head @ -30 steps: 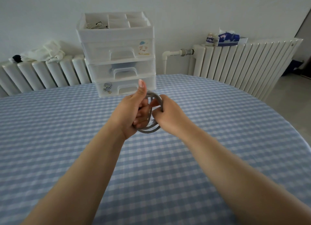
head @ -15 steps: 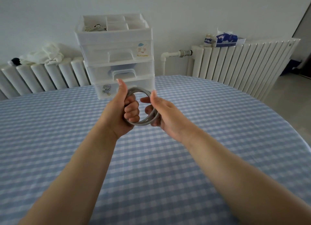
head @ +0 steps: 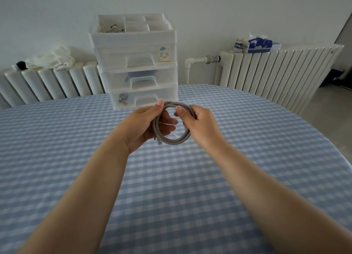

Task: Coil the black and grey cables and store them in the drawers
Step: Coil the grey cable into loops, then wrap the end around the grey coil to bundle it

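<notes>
A grey cable (head: 172, 141) is wound into a round coil of several loops, held above the table. My left hand (head: 142, 126) grips its left side, thumb on the top of the ring. My right hand (head: 201, 125) pinches its right side, thumb on top. A cable end sticks out at the coil's lower left. Just behind the hands stands a white plastic drawer unit (head: 137, 63) with three shut drawers and an open tray on top. No black cable is in view.
The table wears a blue and white checked cloth (head: 171, 187). White radiators (head: 276, 73) line the wall behind it. A white cloth (head: 53, 57) lies on the left radiator; a tissue pack (head: 260, 44) and a small jar sit on the right one.
The hands have drawn apart and the coil has turned flatter, so its ring now faces me. My left thumb has dropped from upright onto the coil.
</notes>
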`<state>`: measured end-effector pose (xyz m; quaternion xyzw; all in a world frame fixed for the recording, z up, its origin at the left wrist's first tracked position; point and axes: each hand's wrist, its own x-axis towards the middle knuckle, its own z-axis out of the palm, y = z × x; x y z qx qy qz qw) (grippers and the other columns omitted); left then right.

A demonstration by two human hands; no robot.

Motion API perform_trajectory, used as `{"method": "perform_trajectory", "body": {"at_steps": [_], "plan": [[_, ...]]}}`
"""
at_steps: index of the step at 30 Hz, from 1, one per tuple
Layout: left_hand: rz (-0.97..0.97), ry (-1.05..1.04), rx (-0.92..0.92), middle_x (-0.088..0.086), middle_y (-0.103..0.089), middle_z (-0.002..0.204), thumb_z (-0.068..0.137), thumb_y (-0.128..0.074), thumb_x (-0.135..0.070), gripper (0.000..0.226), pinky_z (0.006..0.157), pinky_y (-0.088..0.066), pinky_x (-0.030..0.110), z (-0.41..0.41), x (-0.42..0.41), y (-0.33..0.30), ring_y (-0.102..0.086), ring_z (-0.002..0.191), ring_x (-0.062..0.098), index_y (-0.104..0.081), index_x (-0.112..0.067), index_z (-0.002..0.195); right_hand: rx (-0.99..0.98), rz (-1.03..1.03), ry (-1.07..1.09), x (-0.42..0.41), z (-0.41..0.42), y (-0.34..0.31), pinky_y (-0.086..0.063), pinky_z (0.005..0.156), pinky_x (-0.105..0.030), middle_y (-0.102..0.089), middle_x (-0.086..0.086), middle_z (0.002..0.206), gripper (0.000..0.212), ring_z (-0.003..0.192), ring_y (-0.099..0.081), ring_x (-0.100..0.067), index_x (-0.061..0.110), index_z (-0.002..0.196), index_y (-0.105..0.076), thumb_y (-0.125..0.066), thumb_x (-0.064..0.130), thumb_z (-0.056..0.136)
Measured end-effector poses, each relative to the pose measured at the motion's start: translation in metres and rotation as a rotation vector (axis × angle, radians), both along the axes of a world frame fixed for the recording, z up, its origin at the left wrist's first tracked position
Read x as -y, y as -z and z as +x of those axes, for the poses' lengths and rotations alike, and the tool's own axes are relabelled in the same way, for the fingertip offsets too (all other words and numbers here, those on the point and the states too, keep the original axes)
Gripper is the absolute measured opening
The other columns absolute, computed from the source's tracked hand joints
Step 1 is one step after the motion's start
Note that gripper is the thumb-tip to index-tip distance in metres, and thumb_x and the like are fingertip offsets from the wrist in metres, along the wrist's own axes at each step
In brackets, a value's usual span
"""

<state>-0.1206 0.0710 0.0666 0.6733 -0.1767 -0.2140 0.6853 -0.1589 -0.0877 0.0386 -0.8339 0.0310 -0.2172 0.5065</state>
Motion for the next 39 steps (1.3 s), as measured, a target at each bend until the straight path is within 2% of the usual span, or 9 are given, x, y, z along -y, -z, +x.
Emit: {"method": "perform_trajectory", "body": {"at_steps": [3, 6, 10, 14, 25, 28, 31, 35, 39], "plan": [[-0.095, -0.002, -0.084, 0.003, -0.061, 0.064, 0.1, -0.041, -0.036, 0.039, 0.069, -0.058, 0.034, -0.001, 0.005, 0.002, -0.059, 0.055, 0.015, -0.063, -0.005, 0.096, -0.01, -0.024, 0.045, -0.002, -0.001, 0.003, -0.044, 0.053, -0.02, -0.055, 0.01, 0.056, 0.033, 0.05, -0.053, -0.002, 0.02, 0.081, -0.066, -0.051, 0.046, 0.095], [0.013, -0.021, 0.041, -0.002, -0.042, 0.06, 0.1, -0.04, -0.036, 0.036, 0.07, -0.056, 0.034, -0.002, 0.012, 0.006, -0.049, 0.052, 0.011, -0.055, -0.01, 0.12, -0.049, -0.053, 0.098, -0.002, 0.0, 0.007, -0.043, 0.054, -0.026, -0.057, 0.009, 0.06, 0.04, 0.055, -0.055, -0.007, 0.021, 0.078, -0.061, -0.041, 0.051, 0.097], [0.165, -0.158, 0.213, -0.006, -0.038, 0.053, 0.103, -0.035, -0.034, 0.036, 0.063, -0.054, 0.032, -0.005, 0.019, 0.01, -0.043, 0.045, 0.008, -0.059, -0.009, 0.096, -0.071, -0.138, 0.113, -0.005, -0.001, 0.009, -0.041, 0.053, -0.025, -0.057, 0.009, 0.064, 0.043, 0.058, -0.057, -0.008, 0.024, 0.074, -0.054, -0.037, 0.055, 0.097], [0.127, -0.231, 0.131, -0.011, -0.035, 0.044, 0.102, -0.036, -0.036, 0.038, 0.055, -0.042, 0.027, -0.001, 0.017, 0.009, -0.035, 0.04, 0.009, -0.048, -0.012, 0.075, -0.069, -0.126, 0.014, -0.006, -0.001, 0.009, -0.048, 0.055, -0.026, -0.057, 0.01, 0.059, 0.044, 0.052, -0.057, -0.005, 0.022, 0.075, -0.056, -0.037, 0.055, 0.097], [0.365, -0.178, 0.31, 0.0, -0.041, 0.068, 0.103, -0.03, -0.036, 0.036, 0.061, -0.049, 0.033, 0.009, 0.008, 0.015, -0.041, 0.053, 0.013, -0.053, -0.013, 0.088, -0.119, -0.08, -0.133, -0.006, 0.003, 0.012, -0.043, 0.044, -0.015, -0.062, -0.001, 0.061, 0.038, 0.038, -0.055, -0.002, 0.014, 0.087, -0.057, -0.038, 0.044, 0.101], [0.404, -0.236, 0.355, 0.002, -0.044, 0.07, 0.102, -0.032, -0.037, 0.035, 0.059, -0.048, 0.03, 0.012, 0.007, 0.017, -0.043, 0.058, 0.015, -0.051, -0.014, 0.084, -0.139, 0.016, -0.195, -0.006, 0.003, 0.012, -0.048, 0.05, -0.019, -0.068, -0.007, 0.066, 0.052, 0.048, -0.063, -0.009, 0.015, 0.09, -0.061, -0.029, 0.055, 0.097], [0.422, -0.294, 0.369, 0.001, -0.045, 0.069, 0.101, -0.034, -0.04, 0.035, 0.063, -0.046, 0.035, 0.015, 0.005, 0.019, -0.044, 0.062, 0.018, -0.051, -0.017, 0.082, -0.182, 0.128, -0.109, 0.005, 0.013, 0.019, -0.053, 0.069, -0.025, -0.072, -0.005, 0.088, 0.057, 0.079, -0.068, -0.016, 0.015, 0.098, -0.066, -0.022, 0.051, 0.101], [0.377, -0.297, 0.34, 0.0, -0.039, 0.066, 0.1, -0.036, -0.041, 0.035, 0.065, -0.044, 0.037, 0.018, 0.002, 0.022, -0.039, 0.06, 0.017, -0.052, -0.015, 0.084, -0.367, -0.568, -0.021, 0.026, 0.018, 0.04, -0.037, 0.104, -0.036, -0.049, -0.001, 0.136, 0.038, 0.129, -0.042, -0.022, 0.023, 0.132, -0.05, -0.048, 0.04, 0.098], [0.35, -0.328, 0.316, 0.004, -0.04, 0.067, 0.1, -0.038, -0.04, 0.033, 0.068, -0.049, 0.041, 0.018, 0.002, 0.024, -0.042, 0.062, 0.021, -0.053, -0.014, 0.087, -0.515, -0.762, -0.042, 0.024, 0.017, 0.048, -0.036, 0.102, -0.036, -0.049, -0.004, 0.13, 0.041, 0.123, -0.044, -0.024, 0.017, 0.126, -0.051, -0.053, 0.044, 0.095]]}}
